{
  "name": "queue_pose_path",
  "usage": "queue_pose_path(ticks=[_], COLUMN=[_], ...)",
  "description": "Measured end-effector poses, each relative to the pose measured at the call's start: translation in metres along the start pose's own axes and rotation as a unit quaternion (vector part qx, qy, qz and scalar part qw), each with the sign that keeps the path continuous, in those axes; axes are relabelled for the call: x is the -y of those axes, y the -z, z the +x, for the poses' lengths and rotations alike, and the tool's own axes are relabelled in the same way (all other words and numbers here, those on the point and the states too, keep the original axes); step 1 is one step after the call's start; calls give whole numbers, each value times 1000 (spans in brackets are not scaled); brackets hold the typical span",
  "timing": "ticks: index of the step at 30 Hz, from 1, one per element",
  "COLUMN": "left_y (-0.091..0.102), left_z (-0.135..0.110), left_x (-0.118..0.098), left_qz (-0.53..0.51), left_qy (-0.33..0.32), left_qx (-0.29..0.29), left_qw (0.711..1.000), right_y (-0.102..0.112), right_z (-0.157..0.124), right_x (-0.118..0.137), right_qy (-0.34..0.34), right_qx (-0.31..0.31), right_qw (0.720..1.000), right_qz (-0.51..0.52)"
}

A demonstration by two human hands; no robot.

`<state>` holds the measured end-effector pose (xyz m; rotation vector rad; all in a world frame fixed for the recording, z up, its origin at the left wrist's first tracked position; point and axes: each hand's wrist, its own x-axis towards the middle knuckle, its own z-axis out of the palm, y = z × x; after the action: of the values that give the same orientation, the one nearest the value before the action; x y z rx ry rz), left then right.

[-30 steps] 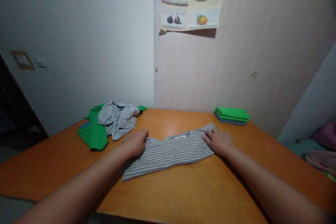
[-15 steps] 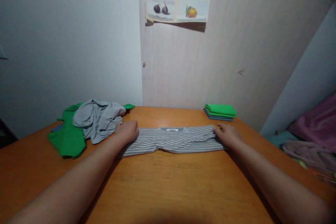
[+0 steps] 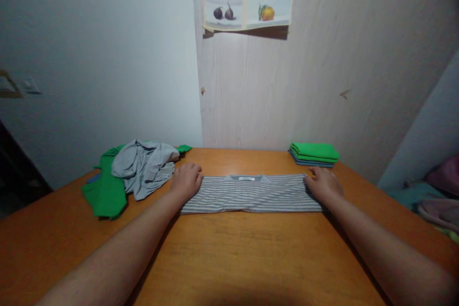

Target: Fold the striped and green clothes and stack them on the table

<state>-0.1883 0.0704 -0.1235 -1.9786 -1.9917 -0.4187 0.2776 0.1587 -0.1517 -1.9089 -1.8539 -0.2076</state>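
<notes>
A grey-and-white striped shirt point(image 3: 247, 196) lies folded into a long, flat strip across the table. Its neckline, with a white label, faces up at the far edge. My left hand point(image 3: 187, 181) is closed on the strip's left end, fingers curled over the cloth. At the opposite end my right hand point(image 3: 323, 184) grips the far corner between thumb and fingers. Between both hands the cloth is stretched fairly smooth, with slight creases toward the right. The undersides of both hands are hidden.
Left of the shirt lies a loose heap with a grey garment point(image 3: 143, 167) over a green garment point(image 3: 107, 191). A neat stack of folded green and blue cloths point(image 3: 313, 154) sits at the back right. The wooden table point(image 3: 244, 258) meets the wall behind.
The shirt's near edge, notched in the middle before, now runs almost straight, and its wrinkles have lessened. My left hand's fingers lie flatter. The view has turned slightly left.
</notes>
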Motion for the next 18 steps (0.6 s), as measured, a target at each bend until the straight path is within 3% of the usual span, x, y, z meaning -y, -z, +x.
queue_pose_path(ticks=[2, 6, 11, 15, 18], left_y=[-1, -2, 8, 16, 22], left_z=[1, -3, -4, -1, -4], left_x=[-6, -6, -1, -5, -9], left_qz=[-68, -141, -76, -64, -64], left_qy=[-53, -124, -98, -75, -88], left_qx=[5, 81, 125, 143, 145], left_qw=[996, 979, 984, 985, 984], right_y=[3, 6, 6, 13, 22], right_z=[-4, -14, -16, -17, -26], right_x=[5, 18, 28, 38, 44], right_qy=[49, 176, 176, 194, 207], right_qx=[26, 157, 162, 182, 161], right_qw=[998, 965, 970, 963, 964], right_qz=[39, 114, 44, 39, 37])
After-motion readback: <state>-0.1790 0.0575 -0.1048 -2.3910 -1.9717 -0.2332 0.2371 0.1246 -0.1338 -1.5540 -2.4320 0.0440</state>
